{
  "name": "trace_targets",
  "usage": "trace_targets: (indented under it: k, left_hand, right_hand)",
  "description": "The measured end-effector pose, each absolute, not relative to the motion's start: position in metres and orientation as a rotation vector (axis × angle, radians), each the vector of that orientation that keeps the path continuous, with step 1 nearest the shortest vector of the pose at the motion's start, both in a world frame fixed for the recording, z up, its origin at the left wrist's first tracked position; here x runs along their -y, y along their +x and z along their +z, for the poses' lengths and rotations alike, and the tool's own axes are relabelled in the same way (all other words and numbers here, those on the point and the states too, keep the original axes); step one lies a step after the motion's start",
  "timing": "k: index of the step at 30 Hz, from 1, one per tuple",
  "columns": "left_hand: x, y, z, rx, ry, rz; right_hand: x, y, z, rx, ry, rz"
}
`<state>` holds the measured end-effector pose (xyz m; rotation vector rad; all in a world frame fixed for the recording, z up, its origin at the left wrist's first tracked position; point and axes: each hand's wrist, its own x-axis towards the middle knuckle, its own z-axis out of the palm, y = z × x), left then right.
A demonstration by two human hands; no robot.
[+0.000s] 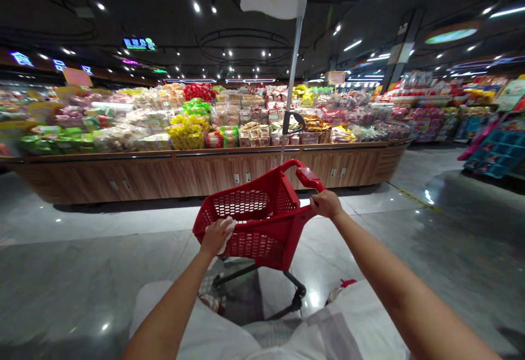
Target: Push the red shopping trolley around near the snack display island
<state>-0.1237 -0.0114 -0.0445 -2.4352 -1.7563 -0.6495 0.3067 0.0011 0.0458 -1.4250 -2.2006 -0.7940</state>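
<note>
A red plastic shopping cart (258, 239) stands sideways in front of me on dark legs with wheels. My right hand (327, 204) is wrapped round the end of its handle (309, 178). At the cart's near side, towards its left end, my left hand (217, 237) presses a crumpled white tissue (228, 231) against the basket's rim and wall. Its fingertips are partly hidden by the tissue. No goods show inside the basket through its open top.
A long wooden display counter (143, 176) heaped with packaged snacks runs behind the cart. A metal pole (293, 64) with a white sign rises before it. Grey shiny floor (123, 272) surrounds the cart. At the right stands a blue rack (494, 149).
</note>
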Motion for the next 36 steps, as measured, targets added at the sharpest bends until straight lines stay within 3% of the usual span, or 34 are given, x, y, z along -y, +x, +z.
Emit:
trace_targets:
  k: [7, 12, 15, 22, 25, 36]
  left_hand:
    - [0.017, 0.007, -0.013, 1.609, -2.667, -0.904]
    - [0.016, 0.092, 0.011, 1.552, -2.700, -0.878]
    - [0.013, 0.073, 0.006, 1.530, -2.694, -0.764]
    - [0.010, -0.088, -0.030, 1.813, -2.398, -0.366]
    - [0.012, -0.112, -0.030, 1.888, -2.311, -0.313]
    - [0.014, 0.082, 0.002, 1.596, -2.611, -0.715]
  right_hand:
    - [-0.002, 0.303, 0.048, 2.212, -1.465, -0.737]
    - [0.001, 0.300, 0.049, 2.175, -1.482, -0.732]
    - [0.002, 0.303, 0.050, 2.190, -1.482, -0.729]
    - [0.000, 0.312, 0.047, 2.210, -1.476, -0.768]
    - [-0.001, 0.310, 0.046, 2.191, -1.494, -0.764]
    - [-0.003, 0.305, 0.049, 2.213, -1.488, -0.722]
